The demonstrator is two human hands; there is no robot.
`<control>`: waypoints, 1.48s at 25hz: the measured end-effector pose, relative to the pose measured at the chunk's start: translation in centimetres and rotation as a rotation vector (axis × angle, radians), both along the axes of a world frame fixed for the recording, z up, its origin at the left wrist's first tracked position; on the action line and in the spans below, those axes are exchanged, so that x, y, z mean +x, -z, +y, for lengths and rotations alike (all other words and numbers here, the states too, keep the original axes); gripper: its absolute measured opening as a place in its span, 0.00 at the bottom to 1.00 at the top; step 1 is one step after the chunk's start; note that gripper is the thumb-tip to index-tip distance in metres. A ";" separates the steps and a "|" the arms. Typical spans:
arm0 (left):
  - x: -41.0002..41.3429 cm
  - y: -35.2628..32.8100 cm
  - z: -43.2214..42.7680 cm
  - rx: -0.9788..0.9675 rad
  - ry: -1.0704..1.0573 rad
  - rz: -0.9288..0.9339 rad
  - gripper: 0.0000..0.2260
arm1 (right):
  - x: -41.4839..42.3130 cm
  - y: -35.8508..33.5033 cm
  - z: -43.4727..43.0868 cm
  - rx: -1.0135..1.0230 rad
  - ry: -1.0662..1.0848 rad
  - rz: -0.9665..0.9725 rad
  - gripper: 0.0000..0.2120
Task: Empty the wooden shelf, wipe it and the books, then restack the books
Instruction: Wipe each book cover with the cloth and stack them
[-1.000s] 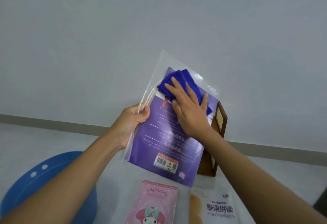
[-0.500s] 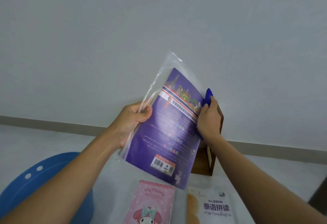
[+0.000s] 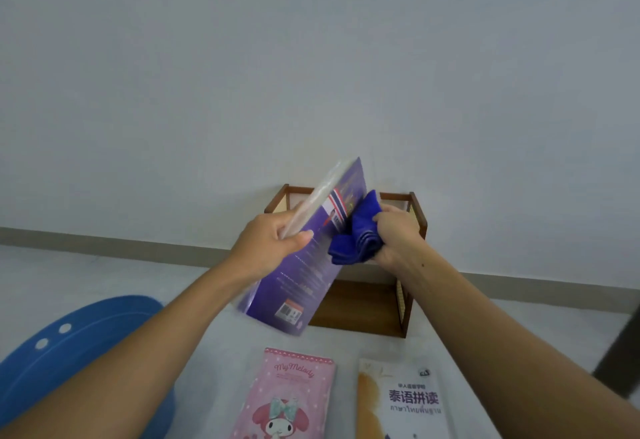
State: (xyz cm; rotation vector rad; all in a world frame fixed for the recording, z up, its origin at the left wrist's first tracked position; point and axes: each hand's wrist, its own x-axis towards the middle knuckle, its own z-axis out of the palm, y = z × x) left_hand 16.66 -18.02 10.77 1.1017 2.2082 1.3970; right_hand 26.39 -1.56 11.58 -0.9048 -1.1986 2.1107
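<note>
My left hand [image 3: 273, 241] grips a purple book [image 3: 298, 289] in a clear plastic sleeve by its left edge, holding it tilted above the table. My right hand [image 3: 396, 237] holds a bunched blue cloth [image 3: 356, 236] against the book's right edge. Behind them stands the wooden shelf [image 3: 360, 307] against the wall, with nothing visible on its bare bottom board; the book hides its left part. A pink My Melody book [image 3: 287, 397] and a white book with Chinese and Thai lettering [image 3: 405, 400] lie flat on the table in front.
A blue plastic chair [image 3: 69, 352] with two holes stands at the lower left. A grey wall with a skirting strip runs behind the shelf. A dark object [image 3: 623, 352] shows at the right edge.
The book has turned more edge-on and dropped lower. My right hand left the cover, bunched the cloth and now holds it at the book's right edge. The view has shifted, showing the whole shelf.
</note>
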 end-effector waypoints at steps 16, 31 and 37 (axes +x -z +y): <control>3.4 2.0 4.0 -0.119 0.118 0.638 0.17 | 0.5 -1.1 1.4 0.265 0.128 -0.163 0.10; -1.8 10.2 5.4 -0.288 0.127 -0.646 0.23 | 7.2 3.2 8.3 0.327 -0.035 -0.144 0.10; 1.1 16.7 8.5 -0.329 0.181 -0.691 0.13 | 8.9 11.0 12.9 0.408 0.018 -0.485 0.15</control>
